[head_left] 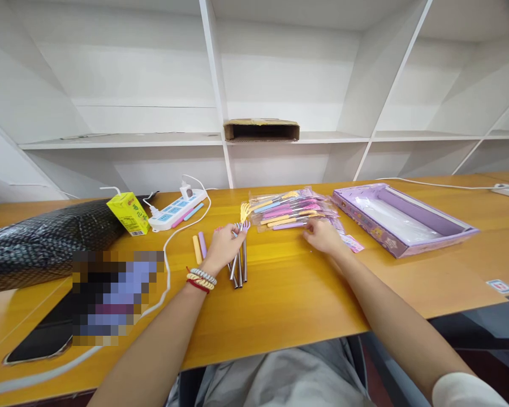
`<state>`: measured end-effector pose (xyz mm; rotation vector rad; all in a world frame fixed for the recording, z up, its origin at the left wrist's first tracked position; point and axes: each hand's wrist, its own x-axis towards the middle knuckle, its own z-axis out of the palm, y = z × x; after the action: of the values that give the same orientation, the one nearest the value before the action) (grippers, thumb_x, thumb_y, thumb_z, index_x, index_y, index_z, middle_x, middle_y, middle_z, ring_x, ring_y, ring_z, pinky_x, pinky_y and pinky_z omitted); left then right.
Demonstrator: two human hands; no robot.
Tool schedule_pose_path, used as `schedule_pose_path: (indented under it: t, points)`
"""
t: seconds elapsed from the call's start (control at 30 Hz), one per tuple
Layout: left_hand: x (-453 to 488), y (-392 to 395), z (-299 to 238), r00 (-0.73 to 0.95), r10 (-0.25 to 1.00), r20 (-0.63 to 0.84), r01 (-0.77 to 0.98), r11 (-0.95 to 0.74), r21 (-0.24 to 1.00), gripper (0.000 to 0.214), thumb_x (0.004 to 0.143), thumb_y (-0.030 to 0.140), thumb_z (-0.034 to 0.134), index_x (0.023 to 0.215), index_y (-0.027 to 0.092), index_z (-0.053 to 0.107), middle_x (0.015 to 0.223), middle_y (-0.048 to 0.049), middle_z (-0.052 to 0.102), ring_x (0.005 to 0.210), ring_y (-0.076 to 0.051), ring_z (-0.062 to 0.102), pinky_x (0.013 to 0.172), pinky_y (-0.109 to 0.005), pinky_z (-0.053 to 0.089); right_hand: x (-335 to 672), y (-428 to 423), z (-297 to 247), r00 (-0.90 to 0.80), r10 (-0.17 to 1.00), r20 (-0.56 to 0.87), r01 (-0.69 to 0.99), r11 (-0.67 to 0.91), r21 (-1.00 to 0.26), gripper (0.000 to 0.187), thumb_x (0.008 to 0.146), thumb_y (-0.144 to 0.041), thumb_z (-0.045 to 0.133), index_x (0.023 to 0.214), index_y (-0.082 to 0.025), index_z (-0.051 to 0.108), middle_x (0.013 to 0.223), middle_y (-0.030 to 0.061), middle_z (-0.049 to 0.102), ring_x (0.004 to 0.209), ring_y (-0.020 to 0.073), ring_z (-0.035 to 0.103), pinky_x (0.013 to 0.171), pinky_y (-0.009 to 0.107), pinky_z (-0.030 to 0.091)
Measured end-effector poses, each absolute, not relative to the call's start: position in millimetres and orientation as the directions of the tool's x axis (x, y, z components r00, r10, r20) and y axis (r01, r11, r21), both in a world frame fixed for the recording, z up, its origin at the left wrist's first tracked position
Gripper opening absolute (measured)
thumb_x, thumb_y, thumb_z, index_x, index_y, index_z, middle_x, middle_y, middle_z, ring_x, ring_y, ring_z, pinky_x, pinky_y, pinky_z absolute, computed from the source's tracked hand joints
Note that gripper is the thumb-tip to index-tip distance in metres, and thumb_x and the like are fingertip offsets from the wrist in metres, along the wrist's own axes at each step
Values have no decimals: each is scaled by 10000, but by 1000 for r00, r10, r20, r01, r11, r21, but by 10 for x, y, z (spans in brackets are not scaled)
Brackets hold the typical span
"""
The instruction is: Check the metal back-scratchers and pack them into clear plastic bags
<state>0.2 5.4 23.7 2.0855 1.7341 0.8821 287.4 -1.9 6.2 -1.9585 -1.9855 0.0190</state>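
Note:
My left hand [227, 244] is closed around several back scratchers with metal rods [238, 265]. Their rods point toward me, and a yellow claw head [245, 212] and a purple one show beyond the fingers. My right hand [322, 235] has its fingers curled at the near edge of a pile of bagged back scratchers [290, 210]; what its fingertips grip, if anything, is hidden. These have yellow, pink, blue and purple handles in clear plastic. Left of my left hand lie a loose yellow handle [197, 249] and a purple handle [202, 245].
A purple open box [390, 243] stands at the right. On the left are a white power strip [173, 212] with a cable, a yellow drink carton [128, 213], a black wrapped bundle [46, 243] and a phone [46, 328]. A cardboard box [262, 122] sits on the white shelf behind.

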Motion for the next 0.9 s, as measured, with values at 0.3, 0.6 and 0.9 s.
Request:
schedule_pose_path:
  t: [0.3, 0.6, 0.9]
  points:
    - [4, 57, 250, 78, 970, 229, 691, -218, 690, 341, 764, 476, 440, 625, 172, 510, 522, 26, 469, 507, -121, 427, 510, -251, 275, 3729, -13, 231, 398, 917, -5, 908, -395, -144, 528, 589, -446, 648, 1025, -148, 637, 1001, 149, 639, 949, 295, 580, 716, 324, 453]
    - [14, 57, 246, 183, 957, 227, 689, -290, 665, 405, 789, 451, 401, 509, 186, 279, 481, 46, 281, 490, -98, 314, 511, -258, 219, 3846, 25, 158, 293, 944, -154, 941, -313, -130, 347, 547, -303, 675, 869, -175, 695, 848, 83, 692, 719, 202, 641, 562, 237, 439]
    - [139, -64, 239, 277, 933, 232, 730, -361, 581, 439, 803, 453, 401, 506, 180, 227, 482, 46, 231, 463, -82, 259, 482, -257, 186, 3757, 28, 134, 312, 949, -49, 936, -316, -153, 411, 602, -394, 647, 950, -178, 672, 888, 111, 684, 831, 238, 634, 661, 265, 445]
